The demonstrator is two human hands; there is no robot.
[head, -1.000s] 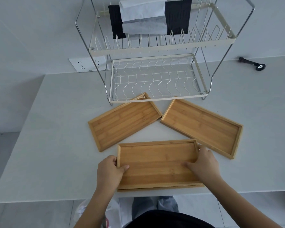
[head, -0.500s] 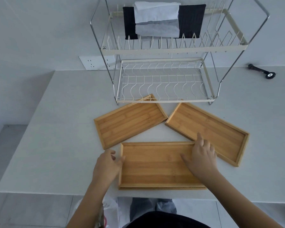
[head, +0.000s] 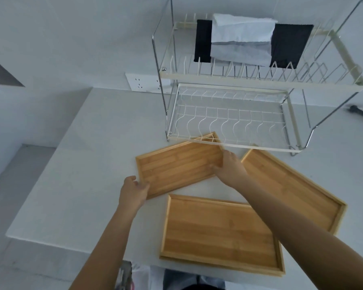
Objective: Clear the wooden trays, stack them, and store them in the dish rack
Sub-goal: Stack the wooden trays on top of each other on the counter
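Left hand (head: 133,192): gripping near-left corner of left tray (head: 177,167). Right hand (head: 228,166): gripping its far-right end, just before rack (head: 228,120). Tray flat, one corner under rack's front rail. Advice: draw clear of rail, lift level, then stack.

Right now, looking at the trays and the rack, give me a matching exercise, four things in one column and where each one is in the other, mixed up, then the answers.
Things
1. tray held by both hands
2. nearest tray
3. right-hand tray
4. white cloth

Places
A. draped over the dish rack's top tier
B. at the table's front edge, no hand on it
C. left of the others, far corner under the rack's lower shelf
D. lying flat beyond the right forearm

Pairs: 1-C, 2-B, 3-D, 4-A

The left hand grips tray 1's near-left corner; the right hand grips its right end.
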